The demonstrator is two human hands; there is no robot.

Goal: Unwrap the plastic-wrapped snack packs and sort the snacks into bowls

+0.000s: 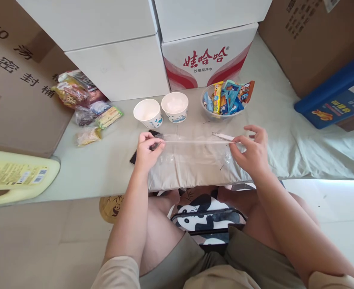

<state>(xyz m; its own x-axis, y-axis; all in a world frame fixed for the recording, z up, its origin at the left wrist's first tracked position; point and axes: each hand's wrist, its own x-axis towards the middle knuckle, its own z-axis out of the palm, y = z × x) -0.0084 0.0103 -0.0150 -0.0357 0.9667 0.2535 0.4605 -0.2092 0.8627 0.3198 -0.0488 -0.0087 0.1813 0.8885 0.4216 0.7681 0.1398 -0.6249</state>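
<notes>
A clear plastic bag (195,154) is stretched between my two hands, its whitish upper edge pulled straight and level. My left hand (148,150) pinches the left end between thumb and fingers. The other end is pinched by my right hand (250,148), whose outer fingers are lifted away. The bag's thin film hangs down over the front of the cloth-covered table. A dark phone (134,157) lies partly hidden behind my left hand. Close to my right fingertips is a slim white pen-like tool (223,137); its exact kind is unclear.
Two paper bowls (148,113) and a clear bowl of wrapped snacks (217,115) stand behind my hands. Packaged food (74,94) lies at left, near a yellow jug (17,176). White boxes (116,72) line the back; a blue container (333,96) stands at right.
</notes>
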